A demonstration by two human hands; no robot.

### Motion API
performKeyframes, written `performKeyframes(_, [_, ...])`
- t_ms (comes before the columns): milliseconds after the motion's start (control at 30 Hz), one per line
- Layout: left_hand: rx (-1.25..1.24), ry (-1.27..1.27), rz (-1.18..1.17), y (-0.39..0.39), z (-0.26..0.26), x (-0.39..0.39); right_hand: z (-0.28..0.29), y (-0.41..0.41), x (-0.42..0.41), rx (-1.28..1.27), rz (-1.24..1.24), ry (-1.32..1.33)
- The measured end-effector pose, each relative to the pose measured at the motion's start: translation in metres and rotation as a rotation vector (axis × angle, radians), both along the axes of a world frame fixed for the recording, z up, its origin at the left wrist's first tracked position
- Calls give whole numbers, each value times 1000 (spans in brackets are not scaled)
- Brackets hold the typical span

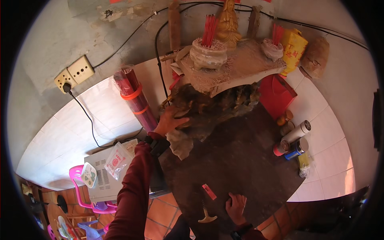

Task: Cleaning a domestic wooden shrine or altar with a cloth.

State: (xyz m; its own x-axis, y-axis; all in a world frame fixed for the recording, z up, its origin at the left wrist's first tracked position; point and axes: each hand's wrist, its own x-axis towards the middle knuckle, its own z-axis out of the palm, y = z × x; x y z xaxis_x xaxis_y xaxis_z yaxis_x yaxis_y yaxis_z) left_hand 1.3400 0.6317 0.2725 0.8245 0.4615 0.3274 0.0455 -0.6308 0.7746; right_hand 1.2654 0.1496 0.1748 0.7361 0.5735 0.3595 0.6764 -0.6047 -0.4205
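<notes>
My left hand (171,121) reaches to the far left of the dark table (240,168), against a brown carved base (207,105). A greyish-beige cloth (180,144) is bunched in that hand and hangs below the thumb. Its fingertips are partly hidden against the carving. My right hand (236,207) rests on the near part of the tabletop, fingers loosely bent, with nothing visible in it. Left of it lie a small red packet-like object (209,192) and a pale T-handled tool with a ridged shaft (206,214).
Above the carving, a dusty shelf (246,64) bears incense pots (208,55) and a golden statue (229,27). Wrapped incense sticks (136,96) lean left, above a metal-cased appliance (105,177). A red box (277,96) and flasks (297,132) line the right edge.
</notes>
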Motion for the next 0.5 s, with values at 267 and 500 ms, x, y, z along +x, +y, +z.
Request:
performKeyframes(267, [53,-41,-173,9,11,7,-3,-1,-1,-14,13,-7])
performKeyframes(500, [135,-285,124,-18,1,10,-9,-3,0,-41,-1,-22])
